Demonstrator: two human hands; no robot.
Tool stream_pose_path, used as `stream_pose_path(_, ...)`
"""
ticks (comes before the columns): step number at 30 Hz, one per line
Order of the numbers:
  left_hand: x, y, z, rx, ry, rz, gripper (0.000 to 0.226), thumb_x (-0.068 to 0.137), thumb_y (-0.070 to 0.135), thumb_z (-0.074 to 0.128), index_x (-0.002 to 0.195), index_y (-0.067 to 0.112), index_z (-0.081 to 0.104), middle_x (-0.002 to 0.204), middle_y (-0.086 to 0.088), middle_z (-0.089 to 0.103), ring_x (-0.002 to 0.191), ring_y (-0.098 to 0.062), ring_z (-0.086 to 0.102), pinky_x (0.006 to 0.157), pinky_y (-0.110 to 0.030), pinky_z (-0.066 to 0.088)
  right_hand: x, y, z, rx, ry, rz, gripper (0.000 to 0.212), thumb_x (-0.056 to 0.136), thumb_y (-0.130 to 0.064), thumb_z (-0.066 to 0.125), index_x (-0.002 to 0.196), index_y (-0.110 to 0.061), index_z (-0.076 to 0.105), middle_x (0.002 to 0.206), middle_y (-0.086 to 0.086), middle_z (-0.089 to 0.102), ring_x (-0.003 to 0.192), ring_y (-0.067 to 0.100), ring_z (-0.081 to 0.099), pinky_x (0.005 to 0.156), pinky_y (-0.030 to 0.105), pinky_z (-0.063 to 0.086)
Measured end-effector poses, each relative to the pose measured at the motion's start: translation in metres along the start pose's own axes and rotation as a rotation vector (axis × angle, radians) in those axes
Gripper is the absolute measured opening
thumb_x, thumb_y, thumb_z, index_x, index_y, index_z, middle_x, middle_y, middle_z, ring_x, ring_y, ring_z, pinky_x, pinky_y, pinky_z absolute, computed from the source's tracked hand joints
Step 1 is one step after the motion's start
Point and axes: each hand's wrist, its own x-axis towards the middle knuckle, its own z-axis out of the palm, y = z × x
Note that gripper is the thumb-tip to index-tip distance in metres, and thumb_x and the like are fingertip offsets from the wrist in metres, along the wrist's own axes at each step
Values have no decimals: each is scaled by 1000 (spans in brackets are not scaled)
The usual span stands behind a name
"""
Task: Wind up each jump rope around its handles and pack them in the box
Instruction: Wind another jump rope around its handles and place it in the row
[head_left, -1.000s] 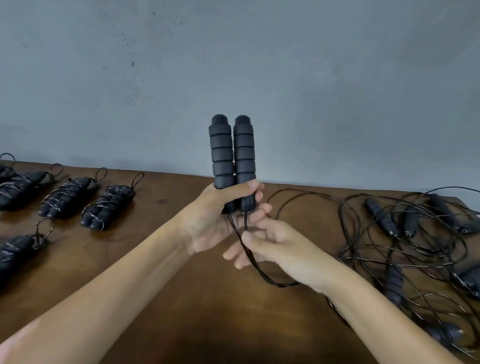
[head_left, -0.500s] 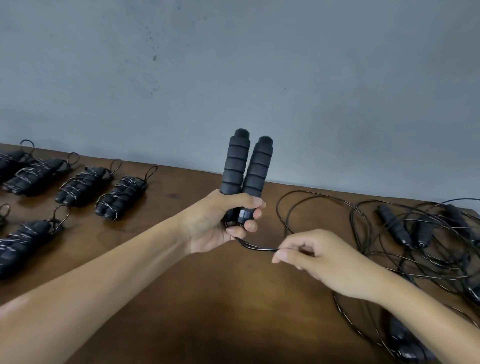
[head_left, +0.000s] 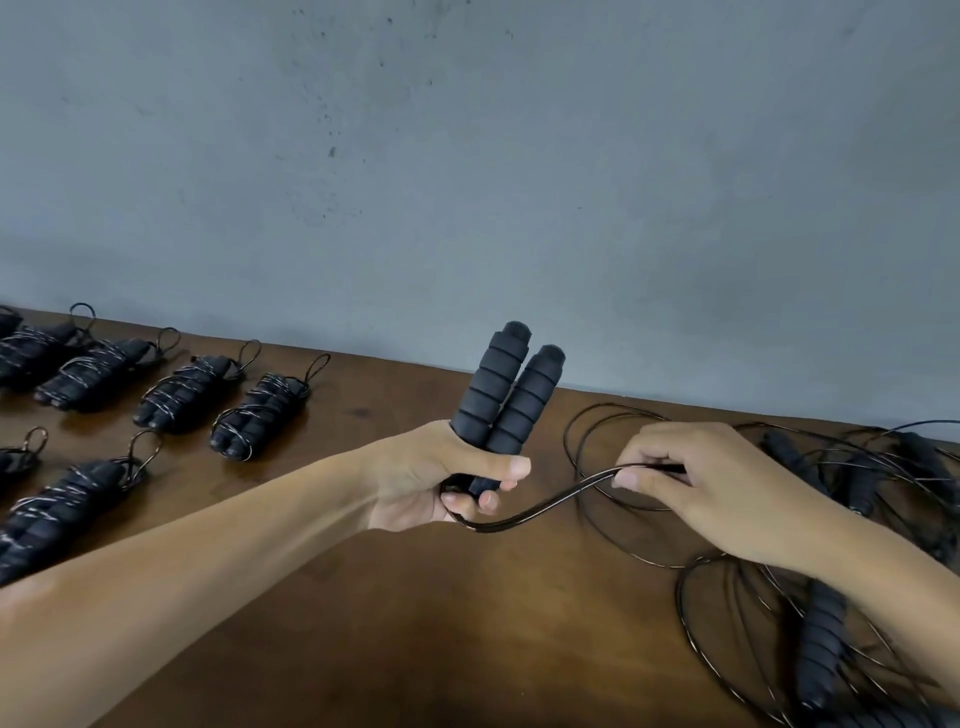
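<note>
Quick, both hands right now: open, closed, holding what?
Left hand: closed, gripping the two foam handles held together, upright.
Right hand: closed, pinching the black cord that runs from those handles.

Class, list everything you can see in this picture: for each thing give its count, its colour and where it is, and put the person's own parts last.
Held handles: two, black foam, side by side, tilted upright in the left hand.
Cord: one doubled length, black, running from below the handles to the right hand.
Wound ropes: at least six in view, black, in rows on the table's left part; some cut off by the edge.
Loose ropes: a black tangle, count unclear, on the table's right part.
Table: one, brown wood.
Wall: grey, behind the table.
Left hand: grips the handles' lower ends.
Right hand: pinches the cord.
</note>
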Motion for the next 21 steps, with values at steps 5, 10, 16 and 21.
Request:
stream_pose_path(5,0,-4,12,-26,-45,-36,20,83,10,80,97,7,66,78,-6,54,65,-15,45,49,-17,29,4,-5,-5,-17,47,28,18,98,-37,60,89,-31,74,88,-17,67,88,3,62,81,29,52)
stream_pose_path(10,3,-6,20,202,-25,-35,19,91,8,78,101,5,62,74,-4,58,63,-12,52,47,-13,38,7,-18,-9,29,180,110,12,90,-44,72,82,-36,77,81,-28,69,84,-8,62,75,17,48)
stream_pose_path(16,-1,-8,32,52,-90,-111,28,90,-8,70,109,6,55,61,2,55,52,-8,50,45,-14,29,4,-37,-17,-45,263,108,25,82,-59,73,76,-35,70,79,-19,67,78,-3,57,66,20,42)
stream_pose_path(21,3,-10,39,80,-58,-171,22,90,-11,68,106,3,60,60,0,57,55,-11,52,44,-15,29,0,-64,-19,-225,118,-74,15,104,-42,47,100,-35,59,91,-19,56,83,3,53,69,21,43)
